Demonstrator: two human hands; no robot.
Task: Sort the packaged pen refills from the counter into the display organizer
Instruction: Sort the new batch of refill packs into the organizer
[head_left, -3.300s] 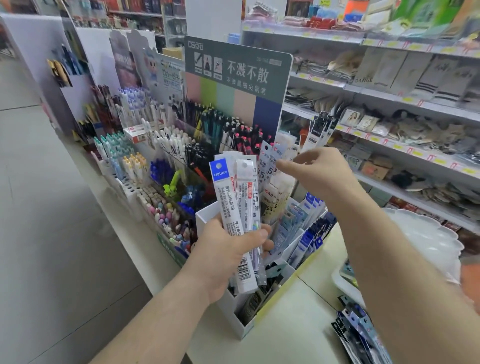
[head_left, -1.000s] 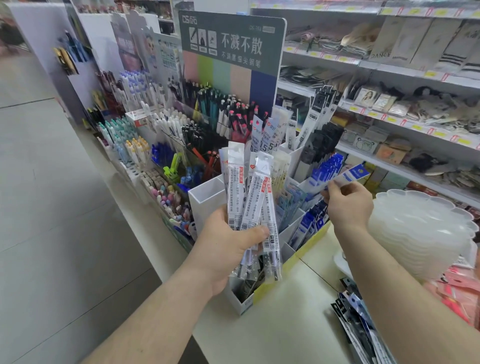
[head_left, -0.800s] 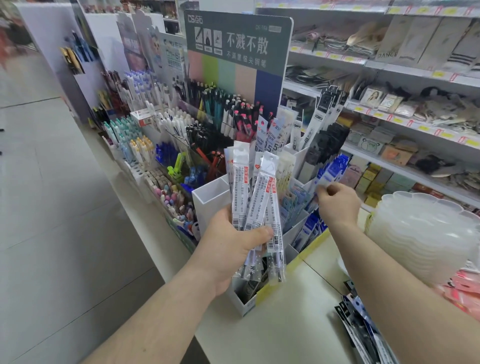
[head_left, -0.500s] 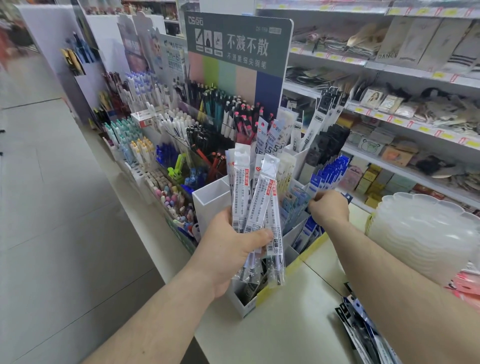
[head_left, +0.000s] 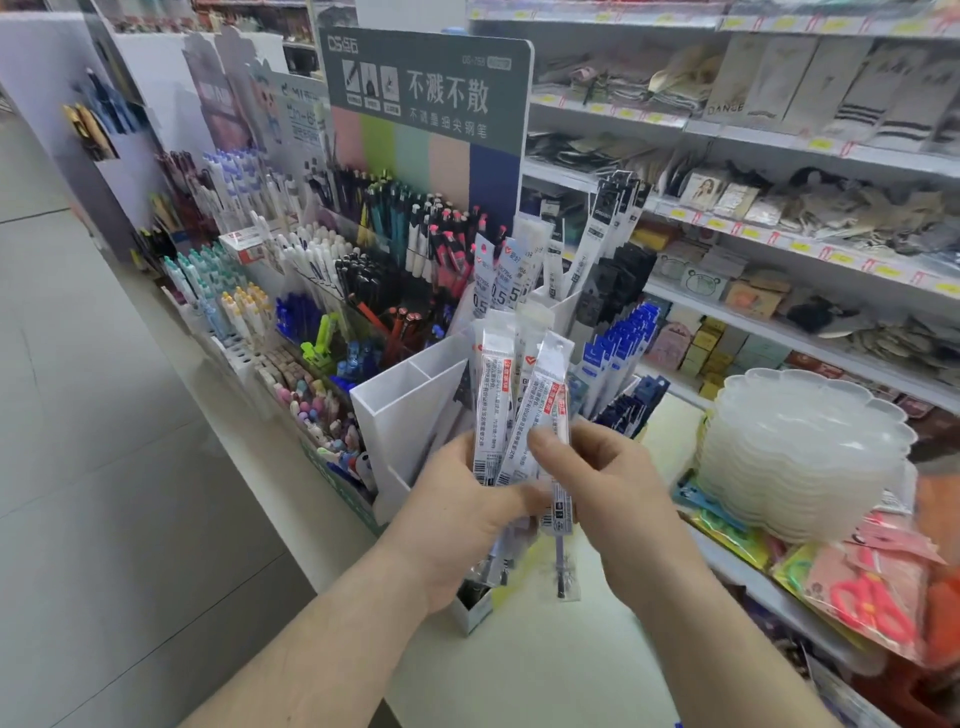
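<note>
Nearest the camera, both hands meet over the pale surface (head_left: 519, 670). The left hand (head_left: 457, 514) is curled round the lower part of a fan of packaged refills (head_left: 519, 410), their long axes upright and tilted slightly apart. The right hand (head_left: 597, 478) pinches the rightmost packet of that fan between thumb and fingers (probably peeling it off as the next one to place). Just beyond the hands, and directly ahead, stands the white display organizer (head_left: 410, 410); its blue-headed refill rows (head_left: 618, 348) lie up and to the right, on the right hand's side, so that hand looks better placed to carry a packet there.
</note>
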